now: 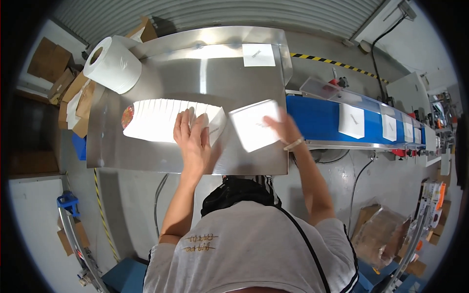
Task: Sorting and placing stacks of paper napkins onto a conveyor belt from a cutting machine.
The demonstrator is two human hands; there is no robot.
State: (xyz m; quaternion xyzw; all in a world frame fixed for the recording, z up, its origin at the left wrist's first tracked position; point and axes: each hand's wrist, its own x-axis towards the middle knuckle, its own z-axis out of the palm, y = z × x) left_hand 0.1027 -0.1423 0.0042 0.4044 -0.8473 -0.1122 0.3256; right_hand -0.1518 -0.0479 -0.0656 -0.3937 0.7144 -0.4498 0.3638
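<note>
A long row of white square packets [156,119] leans in a slanted stack on the steel table, with a red patterned piece [128,116] at its left end. My left hand [193,134] rests on the right part of this row, fingers stretched out and apart on the packets. To the right of the row, a single white square packet [251,129] is held at its right edge by my right hand [283,128], which is slightly blurred. The thumb lies on the packet's upper face and the other fingers are partly hidden.
The steel table [171,158] has a raised back rim. On it are a large white roll [113,66] and another white packet [259,55]. Right of it, a blue conveyor belt [315,117] carries several white packets. Cardboard boxes [78,107] stand at the left.
</note>
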